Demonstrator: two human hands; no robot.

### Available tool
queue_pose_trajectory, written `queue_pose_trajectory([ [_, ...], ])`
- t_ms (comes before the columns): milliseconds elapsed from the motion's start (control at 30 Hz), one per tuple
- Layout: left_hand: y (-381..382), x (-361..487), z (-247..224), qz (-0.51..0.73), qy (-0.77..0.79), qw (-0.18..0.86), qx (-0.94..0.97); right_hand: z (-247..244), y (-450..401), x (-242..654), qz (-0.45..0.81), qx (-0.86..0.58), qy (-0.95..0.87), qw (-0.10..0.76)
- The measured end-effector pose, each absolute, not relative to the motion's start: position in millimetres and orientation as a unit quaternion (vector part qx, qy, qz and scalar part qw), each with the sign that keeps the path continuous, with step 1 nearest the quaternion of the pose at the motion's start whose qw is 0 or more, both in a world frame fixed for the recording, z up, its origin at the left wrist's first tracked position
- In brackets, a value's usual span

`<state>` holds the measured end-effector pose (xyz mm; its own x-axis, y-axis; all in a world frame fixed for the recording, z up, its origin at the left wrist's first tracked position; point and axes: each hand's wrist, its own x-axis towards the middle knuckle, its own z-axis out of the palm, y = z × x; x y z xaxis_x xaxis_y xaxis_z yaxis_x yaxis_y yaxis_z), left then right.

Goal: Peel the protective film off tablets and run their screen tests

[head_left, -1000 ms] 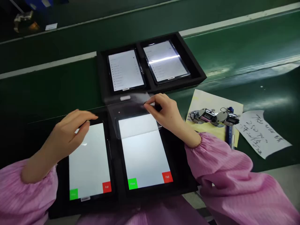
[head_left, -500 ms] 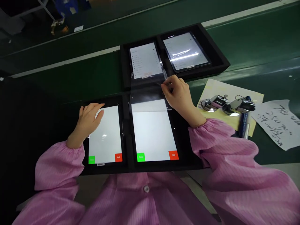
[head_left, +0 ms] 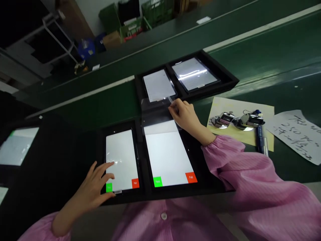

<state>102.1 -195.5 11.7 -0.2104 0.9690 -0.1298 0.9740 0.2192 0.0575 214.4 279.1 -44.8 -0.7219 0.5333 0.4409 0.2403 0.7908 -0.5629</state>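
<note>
My right hand point(head_left: 184, 113) pinches the right edge of a clear plastic film point(head_left: 154, 112). The film hangs over the top of the right tablet point(head_left: 168, 154), whose white screen shows a green Pass and a red Fail button. My left hand point(head_left: 94, 185) has its fingers spread over the lower left of the left tablet point(head_left: 122, 160), which shows the same kind of white screen and buttons. Whether its fingertips touch the glass I cannot tell. Both tablets lie in a black tray point(head_left: 145, 172).
Beyond, a second black tray point(head_left: 229, 80) holds two lit tablets. To the right, two metal tally counters point(head_left: 223, 119) sit on yellow paper point(head_left: 235, 135), by pens point(head_left: 260, 140) and a handwritten note point(head_left: 298, 134). Another lit tablet point(head_left: 18, 145) lies far left.
My left hand has moved down from the top of the left tablet to its lower left, fingers spreading. My right hand still holds the film. The view has shifted, showing more on the left.
</note>
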Motion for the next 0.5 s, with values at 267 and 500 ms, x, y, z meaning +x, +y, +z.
queue_pose_trajectory([
  [267, -184, 112, 13, 0.039, 0.695, -0.093, 0.712, -45, 282, 214, 0.272, -0.204, -0.876, 0.343],
  [500, -215, 105, 4, 0.044, 0.735, -0.029, 0.676, -44, 284, 220, 0.309, -0.206, -0.876, 0.307],
])
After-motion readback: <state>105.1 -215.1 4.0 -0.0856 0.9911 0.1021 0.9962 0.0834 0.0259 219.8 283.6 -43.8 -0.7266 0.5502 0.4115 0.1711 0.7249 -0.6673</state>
